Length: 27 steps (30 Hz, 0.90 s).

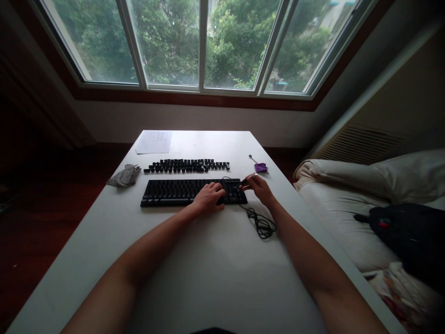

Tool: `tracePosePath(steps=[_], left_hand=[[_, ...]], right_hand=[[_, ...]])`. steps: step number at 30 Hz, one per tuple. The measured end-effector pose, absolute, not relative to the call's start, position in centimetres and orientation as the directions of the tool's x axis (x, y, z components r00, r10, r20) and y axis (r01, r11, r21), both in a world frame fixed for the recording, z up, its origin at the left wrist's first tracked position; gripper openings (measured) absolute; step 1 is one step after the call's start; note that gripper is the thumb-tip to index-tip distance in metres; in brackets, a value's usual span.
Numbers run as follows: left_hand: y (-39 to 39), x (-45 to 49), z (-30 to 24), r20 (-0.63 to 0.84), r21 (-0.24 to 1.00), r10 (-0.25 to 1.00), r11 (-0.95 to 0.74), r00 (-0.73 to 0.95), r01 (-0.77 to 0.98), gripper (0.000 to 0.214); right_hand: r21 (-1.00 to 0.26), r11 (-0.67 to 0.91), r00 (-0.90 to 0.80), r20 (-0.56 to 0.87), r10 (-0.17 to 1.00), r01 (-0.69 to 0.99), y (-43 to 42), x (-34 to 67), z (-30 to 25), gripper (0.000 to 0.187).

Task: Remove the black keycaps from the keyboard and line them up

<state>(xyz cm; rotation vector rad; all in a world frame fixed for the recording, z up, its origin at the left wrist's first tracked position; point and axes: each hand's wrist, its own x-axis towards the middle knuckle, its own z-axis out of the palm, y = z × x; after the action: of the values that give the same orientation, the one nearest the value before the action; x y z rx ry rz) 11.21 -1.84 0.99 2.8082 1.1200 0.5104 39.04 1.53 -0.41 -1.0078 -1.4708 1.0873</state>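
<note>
A black full-size keyboard [174,191] lies flat on the white table, its keys facing up. My left hand [209,197] is closed over its right part, with bent fingers on the keys and the thumb by the near edge. Over the number pad [233,190], at the right end, my right hand [259,187] pinches a small dark tool [244,181]; its exact kind is too small to make out. Behind the keyboard stand several loose black keycaps [187,165] in rows. The keyboard's black cable [262,225] lies coiled at the near right.
A crumpled grey cloth [125,176] lies to the left. At the back left is a sheet of paper [155,142]. A purple item [260,168] and a thin brush-like stick [252,158] lie at the right. Beside the table's right edge stands a light sofa [333,204] with a dark bag [410,236].
</note>
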Motion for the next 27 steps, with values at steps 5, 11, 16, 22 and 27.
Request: tracePosePath(steps=[5, 11, 16, 22, 27], left_hand=[[-1.7, 11.2, 0.8, 0.326, 0.285, 0.7, -0.714, 0.636, 0.639, 0.033], [-1.2, 11.2, 0.6, 0.388, 0.525, 0.793, -0.609, 0.47, 0.594, 0.042], [-1.2, 11.4, 0.8, 0.392, 0.614, 0.812, -0.581, 0.433, 0.533, 0.029], [-1.5, 11.7, 1.0, 0.413, 0.641, 0.815, -0.578, 0.407, 0.505, 0.023], [-1.6, 12.0, 0.7, 0.412, 0.721, 0.844, -0.532, 0.342, 0.443, 0.024]], right_hand=[[-0.965, 0.261, -0.096, 0.256, 0.962, 0.042, 1.0, 38.5, 0.7, 0.042], [-0.954, 0.288, -0.168, 0.271, 0.948, 0.085, -0.6, 35.5, 1.9, 0.041], [-0.94, 0.318, -0.178, 0.294, 0.939, 0.125, -1.5, 34.0, 2.2, 0.037], [-0.954, 0.284, -0.172, 0.264, 0.949, 0.098, -1.9, 33.4, 2.2, 0.041], [-0.957, 0.266, -0.09, 0.256, 0.962, 0.117, -2.0, 32.9, 1.7, 0.045]])
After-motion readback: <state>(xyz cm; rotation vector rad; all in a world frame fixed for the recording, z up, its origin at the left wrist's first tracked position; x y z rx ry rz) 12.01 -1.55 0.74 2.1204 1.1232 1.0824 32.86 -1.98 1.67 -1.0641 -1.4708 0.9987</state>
